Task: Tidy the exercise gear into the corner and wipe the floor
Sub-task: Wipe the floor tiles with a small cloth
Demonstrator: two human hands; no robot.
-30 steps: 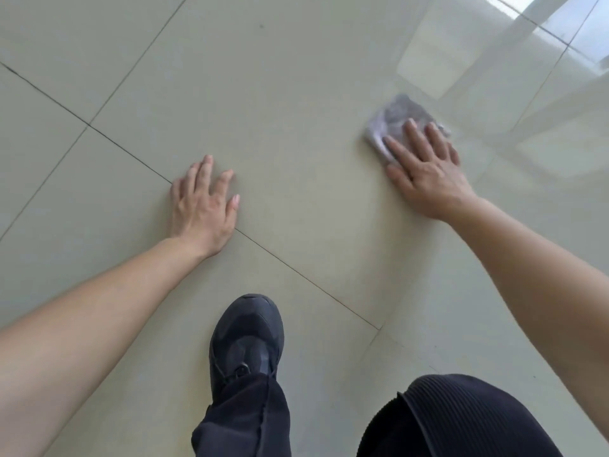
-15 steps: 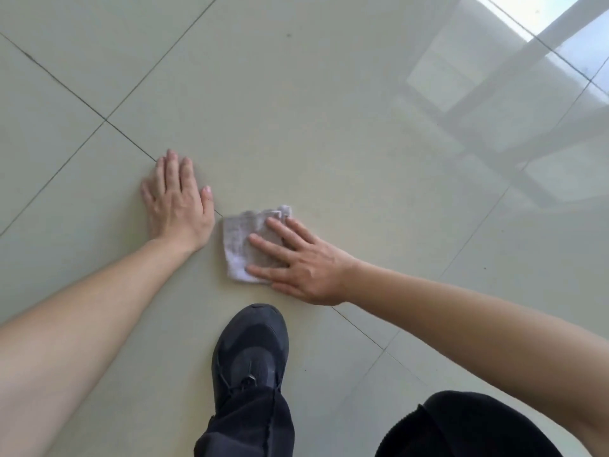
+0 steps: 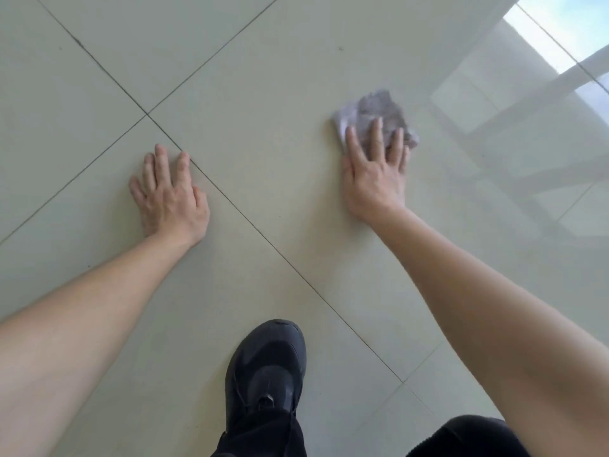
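Glossy tile, soft cloth

The floor (image 3: 296, 77) was smooth, glossy tile; the rag (image 3: 379, 110) looked like soft, crumpled cloth; the shoe (image 3: 267, 364) was matt.

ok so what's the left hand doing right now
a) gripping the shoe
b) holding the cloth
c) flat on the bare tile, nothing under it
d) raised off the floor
c: the left hand lies palm down on the floor with no cloth under it, while the right hand presses the cloth.
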